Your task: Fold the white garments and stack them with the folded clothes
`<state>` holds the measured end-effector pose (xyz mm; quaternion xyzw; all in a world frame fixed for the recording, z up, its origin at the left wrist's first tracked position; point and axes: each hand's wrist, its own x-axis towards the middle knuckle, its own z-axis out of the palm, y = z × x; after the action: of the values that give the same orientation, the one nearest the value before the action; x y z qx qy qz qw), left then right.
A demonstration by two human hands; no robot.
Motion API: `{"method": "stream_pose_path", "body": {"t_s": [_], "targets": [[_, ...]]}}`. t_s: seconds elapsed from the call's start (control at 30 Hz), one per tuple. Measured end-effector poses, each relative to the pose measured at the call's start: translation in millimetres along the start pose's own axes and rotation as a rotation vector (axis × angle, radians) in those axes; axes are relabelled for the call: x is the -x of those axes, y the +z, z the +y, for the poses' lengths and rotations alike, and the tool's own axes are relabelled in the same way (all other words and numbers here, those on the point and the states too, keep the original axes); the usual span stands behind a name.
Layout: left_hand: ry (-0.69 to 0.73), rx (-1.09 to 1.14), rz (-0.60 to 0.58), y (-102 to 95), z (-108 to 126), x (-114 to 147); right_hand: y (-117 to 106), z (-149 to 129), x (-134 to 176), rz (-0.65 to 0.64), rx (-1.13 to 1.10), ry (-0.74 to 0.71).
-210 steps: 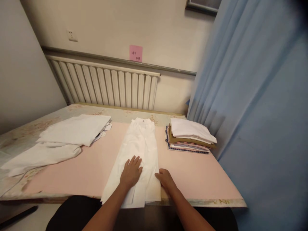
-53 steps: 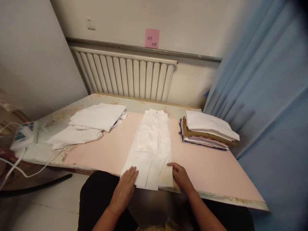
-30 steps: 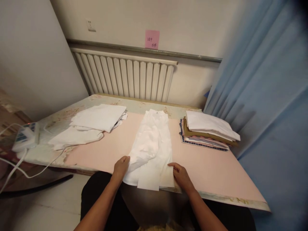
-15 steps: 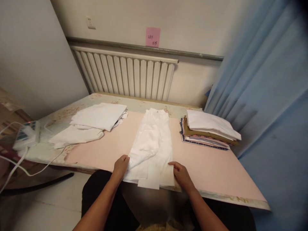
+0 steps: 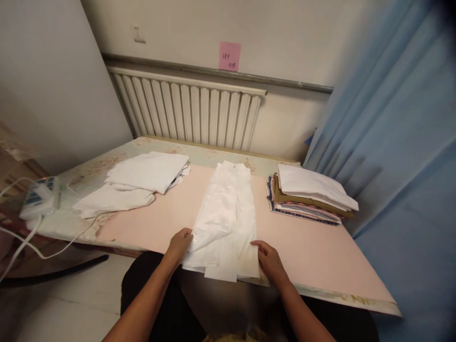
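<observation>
A white shirt (image 5: 228, 213) lies lengthwise in front of me, its sides folded inward and its collar end away from me. A sleeve with a small button at its cuff is laid over the body. At the shirt's near left edge, my left hand (image 5: 180, 244) is closed, pinching the fabric by the cuff. My right hand (image 5: 269, 259) pinches the opposite edge between thumb and fingers. The shirt's lower end reaches the front edge of the table.
On the right sits a stack of folded clothes (image 5: 311, 194), white on top. Loose white garments (image 5: 142, 178) lie to the left. A power strip (image 5: 41, 197) with white cords rests at the table's (image 5: 320, 251) left end. Behind is a radiator (image 5: 188, 107); a blue curtain (image 5: 402, 156) hangs at right.
The view has tilted very slightly. Both hands keep their places on the shirt, and the shirt lies as before.
</observation>
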<state>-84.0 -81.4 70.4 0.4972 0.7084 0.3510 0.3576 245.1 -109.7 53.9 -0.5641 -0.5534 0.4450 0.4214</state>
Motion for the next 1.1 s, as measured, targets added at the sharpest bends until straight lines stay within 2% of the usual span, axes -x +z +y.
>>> {"method": "stream_pose_path", "body": {"t_s": [0.13, 0.4, 0.57, 0.7, 0.77, 0.9, 1.03, 1.1], "targets": [[0.026, 0.081, -0.032, -3.2, 14.0, -6.7, 2.0, 4.2, -0.6, 0.009, -0.047, 0.014], [0.093, 0.254, -0.153, -4.3, 46.5, -34.4, 6.3, 9.8, -1.6, 0.074, 0.013, 0.02], [0.079, 0.342, -0.264, 0.8, 59.4, -53.4, 12.3, 8.7, 1.1, 0.224, 0.105, -0.019], [0.055, 0.403, -0.363, 7.3, 57.3, -63.6, 13.3, 3.4, 6.1, 0.429, 0.183, -0.062], [0.052, 0.427, -0.387, 10.0, 53.9, -66.6, 14.5, -2.7, 4.2, 0.466, 0.218, -0.07], [0.053, 0.404, -0.423, 12.5, 49.3, -70.6, 34.6, -21.8, -18.8, 0.342, 0.146, -0.038], [0.082, 0.413, -0.461, 14.7, 46.1, -73.9, 80.0, -44.7, -54.4, 0.162, -0.051, 0.008], [0.087, 0.446, -0.485, 16.5, 43.5, -75.4, 102.1, -54.8, -67.9, 0.022, -0.124, 0.04]]}}
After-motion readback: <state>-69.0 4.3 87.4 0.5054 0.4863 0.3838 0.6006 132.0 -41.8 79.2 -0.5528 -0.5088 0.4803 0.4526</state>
